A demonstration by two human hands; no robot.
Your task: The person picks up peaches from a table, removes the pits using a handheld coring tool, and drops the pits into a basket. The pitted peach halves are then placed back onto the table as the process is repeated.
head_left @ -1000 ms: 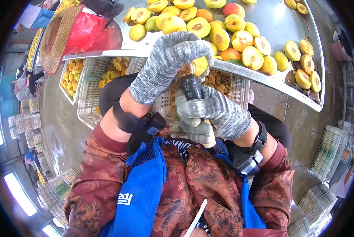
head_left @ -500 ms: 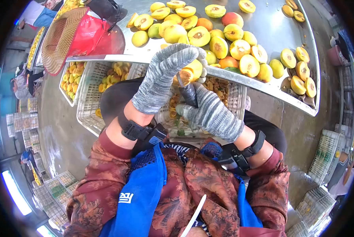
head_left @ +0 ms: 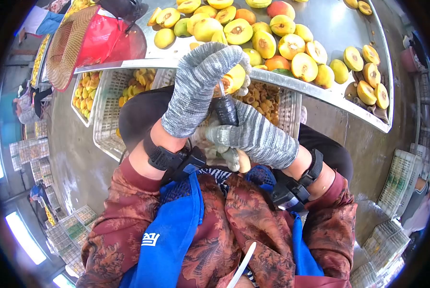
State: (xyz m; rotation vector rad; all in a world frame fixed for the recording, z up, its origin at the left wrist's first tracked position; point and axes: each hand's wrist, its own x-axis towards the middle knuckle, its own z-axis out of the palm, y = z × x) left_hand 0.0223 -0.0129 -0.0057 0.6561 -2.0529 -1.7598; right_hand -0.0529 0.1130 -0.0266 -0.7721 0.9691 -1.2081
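Note:
My left hand point(head_left: 196, 86), in a grey knitted glove, is wrapped round a yellow fruit half point(head_left: 234, 79) just off the table's front edge. My right hand point(head_left: 256, 137), gloved the same way, grips the black handle of a small tool point(head_left: 226, 111) below it. The tool's metal end meets the cut side of the fruit. Several halved yellow fruits point(head_left: 238, 32) lie on the metal table point(head_left: 332, 41) beyond my hands. Under my hands a crate point(head_left: 288, 103) holds small brownish pieces.
A straw hat point(head_left: 66, 53) and a red bag point(head_left: 97, 41) sit at the table's left. Crates of fruit point(head_left: 86, 93) stand below. Stacked crates point(head_left: 395, 182) are at the right. A person point(head_left: 28, 108) is at the far left.
The tool's handle stands more upright and my right hand has shifted slightly down. A pale, blurred piece now shows beneath my right hand. The view has shifted a little.

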